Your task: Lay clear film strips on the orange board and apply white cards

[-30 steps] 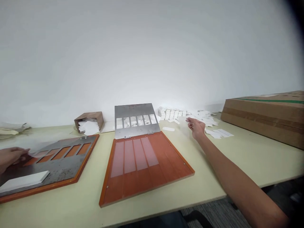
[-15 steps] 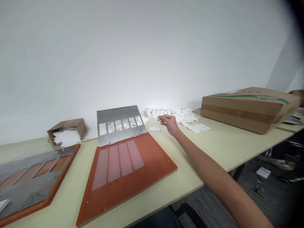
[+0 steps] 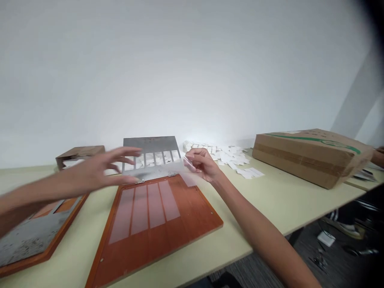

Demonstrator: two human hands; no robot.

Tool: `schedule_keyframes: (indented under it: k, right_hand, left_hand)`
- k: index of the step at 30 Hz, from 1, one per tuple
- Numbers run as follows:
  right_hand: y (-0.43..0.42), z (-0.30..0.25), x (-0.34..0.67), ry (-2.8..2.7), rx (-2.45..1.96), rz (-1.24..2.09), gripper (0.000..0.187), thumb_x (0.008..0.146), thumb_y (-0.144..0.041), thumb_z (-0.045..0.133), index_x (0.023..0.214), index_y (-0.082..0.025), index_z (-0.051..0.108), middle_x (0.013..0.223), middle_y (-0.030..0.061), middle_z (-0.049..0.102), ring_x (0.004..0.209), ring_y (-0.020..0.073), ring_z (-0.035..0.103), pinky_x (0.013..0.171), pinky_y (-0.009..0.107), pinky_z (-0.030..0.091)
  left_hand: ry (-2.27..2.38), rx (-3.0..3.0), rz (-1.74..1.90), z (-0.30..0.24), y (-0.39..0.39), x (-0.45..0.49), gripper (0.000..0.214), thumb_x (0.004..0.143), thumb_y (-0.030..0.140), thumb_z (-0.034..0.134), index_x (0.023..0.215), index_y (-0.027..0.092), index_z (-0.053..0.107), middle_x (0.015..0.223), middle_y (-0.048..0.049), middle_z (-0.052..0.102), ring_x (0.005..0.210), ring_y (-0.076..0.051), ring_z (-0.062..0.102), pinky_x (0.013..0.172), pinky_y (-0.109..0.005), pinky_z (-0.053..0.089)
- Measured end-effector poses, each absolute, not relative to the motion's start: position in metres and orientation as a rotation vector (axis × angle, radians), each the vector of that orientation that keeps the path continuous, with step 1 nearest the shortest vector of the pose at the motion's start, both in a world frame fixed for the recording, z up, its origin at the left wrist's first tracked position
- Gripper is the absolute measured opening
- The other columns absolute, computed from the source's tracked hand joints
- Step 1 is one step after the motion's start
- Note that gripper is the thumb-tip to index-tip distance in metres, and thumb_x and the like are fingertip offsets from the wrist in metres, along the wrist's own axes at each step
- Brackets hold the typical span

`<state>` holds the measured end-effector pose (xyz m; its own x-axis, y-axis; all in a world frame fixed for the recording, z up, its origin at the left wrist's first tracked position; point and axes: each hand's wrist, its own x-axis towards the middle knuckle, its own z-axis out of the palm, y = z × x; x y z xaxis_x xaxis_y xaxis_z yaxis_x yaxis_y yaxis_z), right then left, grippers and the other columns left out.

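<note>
My right hand [image 3: 201,165] pinches a clear plastic film strip [image 3: 188,176], which hangs over the far right part of an orange-brown board [image 3: 192,224]. Fingers apart and blurred, my left hand [image 3: 102,168] hovers empty above the left hinge side of that board. Several translucent strips [image 3: 156,204] lie side by side on the board. A grey metal plate [image 3: 150,143] with a row of slots is hinged to the board's far edge and stands raised. Part of the plate is behind the film.
At the left lies a second board with a slotted metal plate [image 3: 39,240]. A small open carton [image 3: 81,152] is behind my left hand. White paper pieces [image 3: 232,156] are scattered near the wall. A large cardboard box [image 3: 300,164] stands right, with another person's hand [image 3: 378,157] beside it.
My right hand has come left and nearer with the film strip, now over the board. My left hand has entered from the left. The view has shifted slightly.
</note>
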<state>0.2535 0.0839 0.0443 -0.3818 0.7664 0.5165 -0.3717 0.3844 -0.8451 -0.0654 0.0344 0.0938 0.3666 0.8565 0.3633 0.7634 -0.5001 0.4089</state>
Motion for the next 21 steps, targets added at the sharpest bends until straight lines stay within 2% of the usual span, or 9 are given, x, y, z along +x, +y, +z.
schedule_keyframes:
  k: [2, 3, 4, 6, 8, 12, 16, 21]
  right_hand:
    - [0.081, 0.043, 0.252, -1.535, -0.343, 1.304, 0.023, 0.074, -0.037, 0.082, 0.071, -0.015, 0.074, 0.064, 0.0025, 0.067, 0.042, 0.0046, 0.041, 0.04, 0.02, 0.031]
    - [0.081, 0.04, 0.252, -1.53, -0.335, 1.316, 0.023, 0.075, -0.037, 0.082, 0.071, -0.016, 0.075, 0.063, 0.002, 0.066, 0.042, 0.0046, 0.042, 0.04, 0.02, 0.031]
    - [0.082, 0.038, 0.253, -1.519, -0.332, 1.325, 0.023, 0.075, -0.037, 0.083, 0.072, -0.016, 0.075, 0.063, 0.0016, 0.066, 0.043, 0.0049, 0.043, 0.041, 0.02, 0.032]
    - [0.087, 0.031, 0.255, -1.49, -0.339, 1.336, 0.022, 0.076, -0.037, 0.083, 0.073, -0.017, 0.076, 0.063, 0.0007, 0.066, 0.046, 0.006, 0.047, 0.043, 0.019, 0.036]
    - [0.092, 0.026, 0.258, -1.472, -0.36, 1.345, 0.023, 0.078, -0.039, 0.082, 0.074, -0.017, 0.076, 0.065, 0.0009, 0.067, 0.052, 0.0075, 0.052, 0.049, 0.019, 0.042]
    - [0.097, 0.021, 0.261, -1.501, -0.402, 1.368, 0.035, 0.082, -0.051, 0.077, 0.079, -0.016, 0.079, 0.071, 0.0041, 0.072, 0.062, 0.0116, 0.062, 0.058, 0.022, 0.049]
    - [0.098, 0.021, 0.263, -1.567, -0.428, 1.329, 0.025, 0.07, -0.039, 0.088, 0.074, -0.016, 0.079, 0.07, 0.0035, 0.073, 0.06, 0.0109, 0.062, 0.057, 0.022, 0.047]
    - [0.097, 0.021, 0.26, -1.588, -0.448, 1.227, 0.019, 0.069, -0.033, 0.089, 0.07, -0.017, 0.08, 0.063, 0.0034, 0.073, 0.054, 0.0095, 0.058, 0.052, 0.022, 0.042]
  left_hand:
    - [1.244, 2.473, 0.731, 0.093, 0.026, -0.038, 0.074, 0.077, 0.058, 0.078, 0.143, 0.038, 0.052, 0.14, -0.0015, 0.063, 0.115, -0.027, 0.064, 0.087, -0.033, 0.052]
    - [1.167, 2.476, 0.758, 0.093, 0.024, -0.022, 0.068, 0.078, 0.058, 0.077, 0.139, 0.038, 0.056, 0.137, -0.0017, 0.065, 0.113, -0.026, 0.064, 0.083, -0.032, 0.052]
    - [1.145, 2.457, 0.819, 0.092, 0.023, -0.007, 0.056, 0.078, 0.059, 0.076, 0.128, 0.035, 0.065, 0.121, -0.0011, 0.073, 0.101, -0.024, 0.067, 0.078, -0.03, 0.051]
    - [1.133, 2.415, 0.853, 0.089, 0.024, 0.017, 0.033, 0.084, 0.057, 0.07, 0.102, 0.03, 0.076, 0.093, 0.0001, 0.077, 0.082, -0.02, 0.066, 0.07, -0.029, 0.047]
    - [1.145, 2.36, 0.853, 0.085, 0.026, 0.03, 0.03, 0.087, 0.054, 0.068, 0.085, 0.026, 0.077, 0.08, 0.0005, 0.074, 0.073, -0.018, 0.063, 0.067, -0.028, 0.044]
    - [1.166, 2.157, 0.856, 0.079, 0.033, 0.034, 0.025, 0.083, 0.048, 0.074, 0.081, 0.024, 0.076, 0.076, -0.0003, 0.072, 0.076, -0.018, 0.064, 0.069, -0.027, 0.045]
    - [1.24, 2.033, 0.868, 0.078, 0.04, 0.035, 0.022, 0.078, 0.046, 0.078, 0.077, 0.024, 0.076, 0.072, 0.0001, 0.07, 0.074, -0.017, 0.062, 0.066, -0.024, 0.044]
    - [1.269, 1.975, 0.906, 0.078, 0.04, 0.036, 0.027, 0.071, 0.05, 0.081, 0.073, 0.024, 0.077, 0.068, -0.0022, 0.068, 0.065, -0.017, 0.058, 0.056, -0.024, 0.042]
